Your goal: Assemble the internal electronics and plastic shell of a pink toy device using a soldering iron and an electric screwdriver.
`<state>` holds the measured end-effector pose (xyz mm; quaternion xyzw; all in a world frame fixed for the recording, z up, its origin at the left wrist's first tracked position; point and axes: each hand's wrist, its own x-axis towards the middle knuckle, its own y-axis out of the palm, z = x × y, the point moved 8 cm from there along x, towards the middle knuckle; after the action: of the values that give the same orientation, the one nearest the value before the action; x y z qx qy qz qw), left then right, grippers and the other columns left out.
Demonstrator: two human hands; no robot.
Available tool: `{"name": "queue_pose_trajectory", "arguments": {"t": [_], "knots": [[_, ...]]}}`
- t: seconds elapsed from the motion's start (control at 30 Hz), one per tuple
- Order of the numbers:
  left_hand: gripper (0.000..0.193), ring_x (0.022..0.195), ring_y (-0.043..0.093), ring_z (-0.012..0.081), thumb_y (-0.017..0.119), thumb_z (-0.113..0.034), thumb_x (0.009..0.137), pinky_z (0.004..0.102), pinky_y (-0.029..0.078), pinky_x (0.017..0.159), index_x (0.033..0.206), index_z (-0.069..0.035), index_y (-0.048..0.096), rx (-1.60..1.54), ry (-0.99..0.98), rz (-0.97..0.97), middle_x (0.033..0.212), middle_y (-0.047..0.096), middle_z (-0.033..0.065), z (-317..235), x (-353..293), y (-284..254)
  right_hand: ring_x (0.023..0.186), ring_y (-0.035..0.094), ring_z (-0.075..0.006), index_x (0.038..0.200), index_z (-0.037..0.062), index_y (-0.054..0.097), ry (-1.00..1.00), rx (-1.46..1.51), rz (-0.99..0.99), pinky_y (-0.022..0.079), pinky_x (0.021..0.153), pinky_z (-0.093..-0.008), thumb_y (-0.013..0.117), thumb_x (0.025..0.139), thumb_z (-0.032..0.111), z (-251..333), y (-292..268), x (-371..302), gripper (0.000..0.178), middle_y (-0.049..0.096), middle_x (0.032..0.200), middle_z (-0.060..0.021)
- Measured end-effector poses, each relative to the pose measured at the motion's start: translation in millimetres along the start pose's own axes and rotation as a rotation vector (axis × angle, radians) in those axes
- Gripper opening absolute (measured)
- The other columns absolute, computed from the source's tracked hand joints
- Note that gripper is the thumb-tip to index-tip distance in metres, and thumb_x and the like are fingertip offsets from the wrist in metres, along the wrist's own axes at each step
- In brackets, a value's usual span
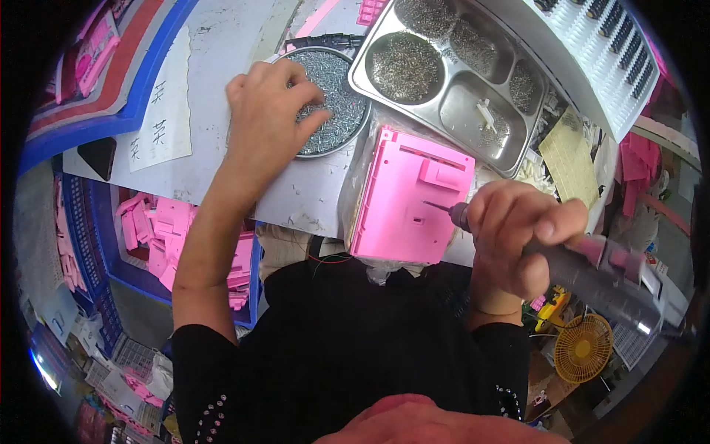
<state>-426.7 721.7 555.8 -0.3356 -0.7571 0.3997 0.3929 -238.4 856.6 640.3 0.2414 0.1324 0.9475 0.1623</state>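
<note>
My left hand (pixel 277 103) reaches over a round dish of small screws (pixel 336 103), its fingertips down among them. Whether a screw is pinched there is hidden. In my right hand (pixel 518 229) is an electric screwdriver (pixel 599 285), its thin bit pointing left. The bit's tip hangs over a square pink plastic housing (pixel 414 196) lying in front of me; I cannot tell whether it touches. A raised block and a small rectangular slot show on the housing's upper face.
Right of the dish stands a metal compartment tray (pixel 473 144) with small metal parts and a few white pieces. A white ribbed tray (pixel 606 59) holds dark parts at the far right. Blue crates of pink parts (pixel 159 229) sit at the left, a yellow fan (pixel 583 348) at lower right.
</note>
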Motion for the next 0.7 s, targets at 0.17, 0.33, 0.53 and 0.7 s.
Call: {"name": "queue_pose_trajectory", "arguments": {"t": [0.17,0.33,0.53,0.7], "knots": [[0.014,0.102,0.056,0.0254,0.069,-0.021,0.087,0.0424,0.035,0.091,0.095,-0.01,0.07,-0.074,-0.012,0.056,0.102,0.062,0.0042,11,-3,13,0.049,0.048,-0.0163,0.109,0.0116,0.051,-0.011,-0.073,-0.062,0.043,0.052,-0.0338,0.076,0.091,0.027,18,-10,-17,0.035,0.05,0.058,-0.0001],[0.016,0.102,0.058,0.0267,0.063,-0.025,0.093,0.0471,0.036,0.09,0.087,-0.011,0.068,0.201,0.033,0.03,0.099,0.063,0.0047,25,3,25,0.052,0.047,-0.0155,0.113,0.0113,0.049,0.005,-0.136,-0.111,0.044,0.055,-0.034,0.072,0.092,0.025,28,-16,-40,0.034,0.05,0.061,-0.0003],[0.019,0.093,0.062,0.026,0.066,-0.022,0.092,0.0436,0.043,0.089,0.089,-0.003,0.066,-0.083,0.058,0.168,0.094,0.064,0.0095,22,20,26,0.057,0.05,-0.0159,0.115,0.0088,0.047,0.033,-0.093,-0.129,0.046,0.061,-0.0361,0.07,0.092,0.017,36,-20,-71,0.033,0.052,0.066,-0.0029],[0.016,0.098,0.065,0.0275,0.071,-0.002,0.082,0.0359,0.051,0.088,0.095,0.001,0.063,-0.678,0.213,0.261,0.105,0.067,0.0128,-82,-10,10,0.048,0.047,-0.0144,0.11,0.014,0.047,0.107,-0.186,-0.237,0.045,0.056,-0.0351,0.071,0.091,0.028,36,-18,-94,0.034,0.046,0.057,0.0029]]}}
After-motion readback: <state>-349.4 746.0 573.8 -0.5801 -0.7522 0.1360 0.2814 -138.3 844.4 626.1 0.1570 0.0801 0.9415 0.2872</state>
